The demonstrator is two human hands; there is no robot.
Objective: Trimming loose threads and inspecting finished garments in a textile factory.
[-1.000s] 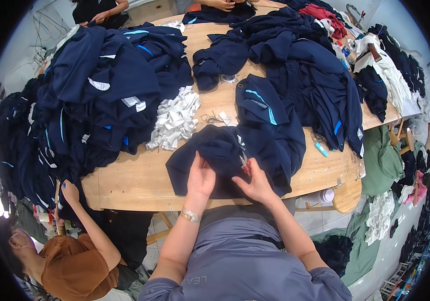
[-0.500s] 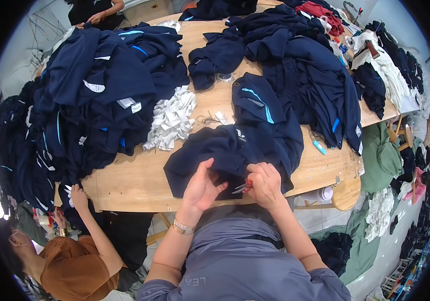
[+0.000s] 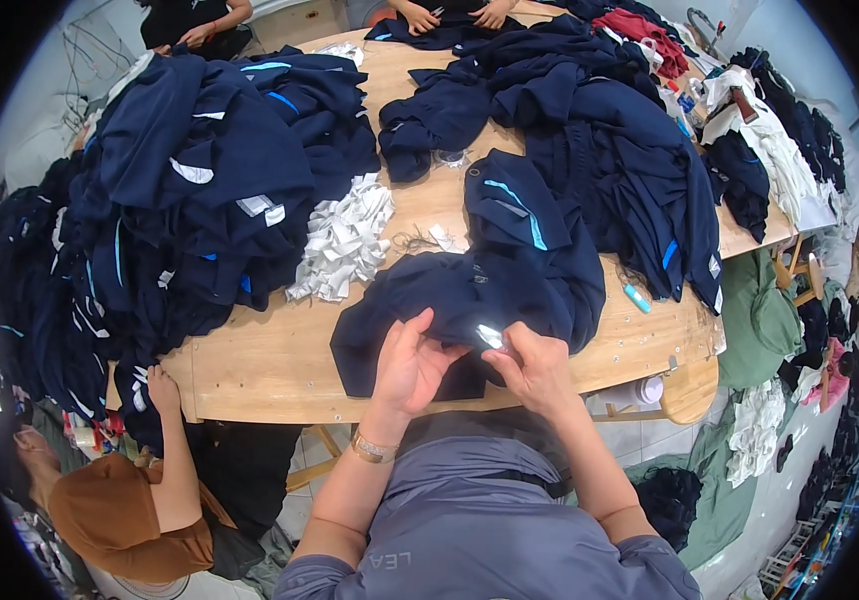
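A dark navy garment (image 3: 399, 290) with a light-blue strip lies bunched before me at the table's near edge. My left hand (image 3: 411, 368) rests at its near part, palm turned toward the right, fingers apart and slightly cupped; whether any cloth sits between them is hard to see. Pinched in my right hand (image 3: 537, 368) is a pair of thread snips, its shiny blades (image 3: 490, 337) pointing left over the cloth and catching the light. The snips' handles are mostly hidden by my fingers.
Navy garments pile high on the left of the wooden table (image 3: 259, 360), with more at right. White fabric scraps (image 3: 344, 240) lie beside the left pile. A light-blue tube-like item (image 3: 636, 298) sits right. One co-worker (image 3: 129, 510) is at left; others stand across the table.
The snips have turned upward and their blades now glint. My left hand has shifted slightly right. Across the table, a co-worker's hands have come into view, and the left co-worker has leaned lower.
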